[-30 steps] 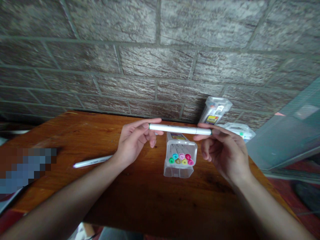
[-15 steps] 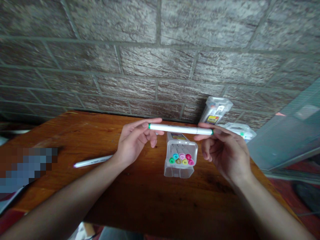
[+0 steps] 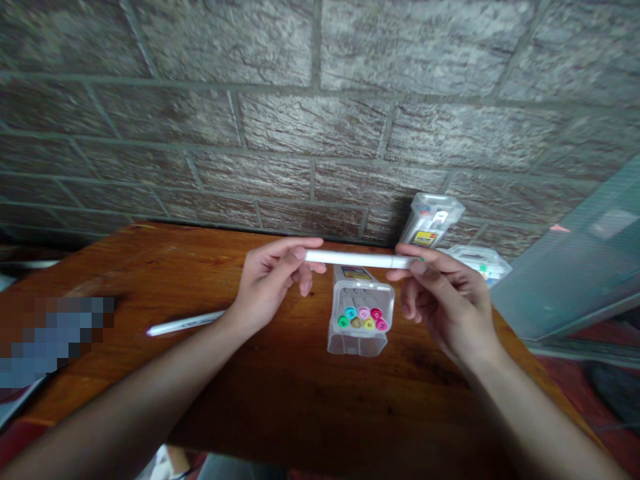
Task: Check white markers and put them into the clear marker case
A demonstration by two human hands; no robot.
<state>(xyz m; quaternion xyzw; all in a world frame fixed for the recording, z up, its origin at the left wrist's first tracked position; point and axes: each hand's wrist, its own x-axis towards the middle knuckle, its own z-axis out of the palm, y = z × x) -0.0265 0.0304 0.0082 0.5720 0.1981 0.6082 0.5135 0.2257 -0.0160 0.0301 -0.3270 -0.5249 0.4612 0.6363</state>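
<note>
Thumbs [image 3: 426, 277] further inward, marker [image 3: 350, 258] above case [image 3: 357, 343]

1 head-worn view from near above the table [image 3: 300, 393], forward and down, wall [image 3: 435, 133] ahead.

Place: an indoor table spot, home or small workroom; from my remote feed I cannot tell which. Wall [image 3: 280, 123]: rough-faced grey-brown blocks, lighter joints, filling the upper part of my view. Table [image 3: 300, 387]: wooden, orange-brown, set close to the wall. Stationery, my grounds for listing it as a writing or drawing spot: one open clear case [image 3: 364, 287] of colour-capped markers [image 3: 369, 324]; one labelled clear case [image 3: 439, 205] farther back. Right side: grey-green panel [image 3: 560, 273], material unclear to me. Floor [image 3: 563, 387]: red, visible past the table's right edge.
</note>
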